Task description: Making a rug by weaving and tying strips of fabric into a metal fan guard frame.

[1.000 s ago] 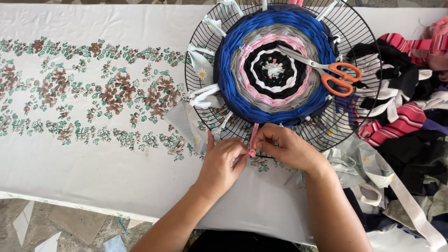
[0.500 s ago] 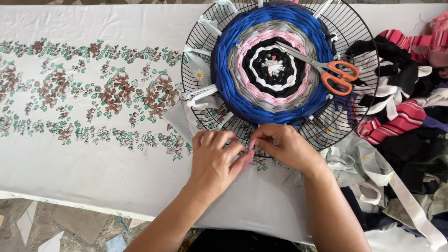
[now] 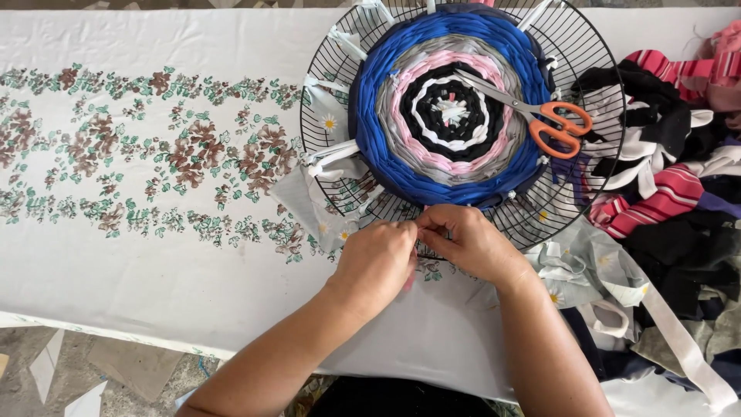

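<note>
White cloth with a floral band (image 3: 154, 166) covers the work surface; a round wire grille (image 3: 587, 93) lies at the far side, holding a woven disc of blue, grey, pink and black rings (image 3: 448, 116). Orange-handled scissors (image 3: 540, 120) rest on the disc. Fabric strips (image 3: 679, 201) are heaped at right.

Head view: left hand (image 3: 374, 262) and right hand (image 3: 467, 243) meet at the grille's near rim, fingertips pinched together on a pink strip (image 3: 410, 279), mostly hidden. For a sound result, keep tension even and the strip flat against the blue edge.

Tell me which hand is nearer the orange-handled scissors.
Right. The right hand lies below the scissors, at the wire frame's near rim; the left hand sits farther left of them.
</note>
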